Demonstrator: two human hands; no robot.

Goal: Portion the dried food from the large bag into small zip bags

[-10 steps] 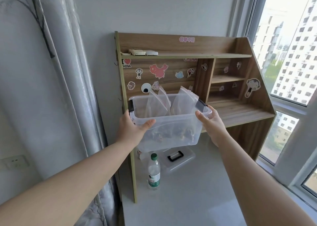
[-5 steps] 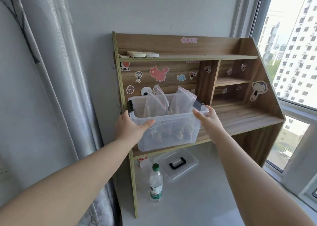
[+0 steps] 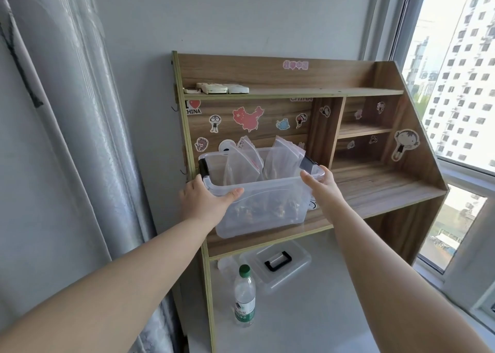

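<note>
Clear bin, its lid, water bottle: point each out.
clear bin [image 3: 267, 200], head view, front wall between the two hands.
lid [image 3: 292, 265], head view, flat top beside its black handle.
water bottle [image 3: 244, 293], head view, clear body above the label.
</note>
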